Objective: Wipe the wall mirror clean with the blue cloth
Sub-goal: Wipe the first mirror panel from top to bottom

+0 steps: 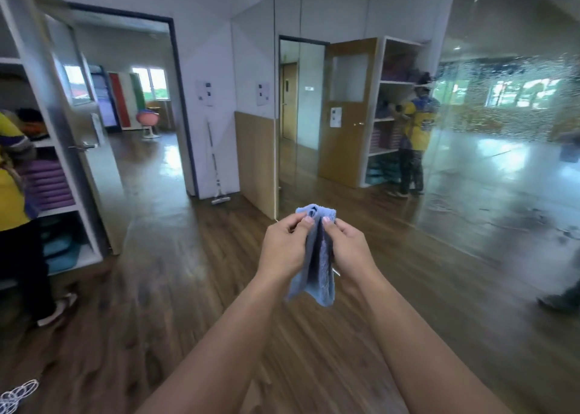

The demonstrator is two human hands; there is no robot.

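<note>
Wall mirror [470, 150]: large, mounted along the right-hand wall and reaching down to the floor; a broad patch at its upper right was covered in white spray or droplets. A shelf unit, a wooden door and a person in a yellow shirt were reflected in it.

Floor [175, 288]: dark wood-pattern boards, glossy, seen throughout the room.

Shelf unit [62, 175]: white, at the left, stocked with stacked purple and teal items. A person in a yellow shirt [12, 200] was partly seen at the left edge, in front of it.

Doorway [131, 100]: dark-framed, open, with a second room visible beyond.

Mop [216, 162]: white, leaned upright against the wall beside the doorway.

Blue cloth [317, 256]: folded lengthwise, held in the air at centre frame, well apart from the mirror; its lower end hung loose.

Left hand [282, 247]: grip closed on the cloth's left edge near the top, thumb and fingertips pinched.

Right hand [348, 247]: grip closed on the right edge, likewise pinched.
</note>
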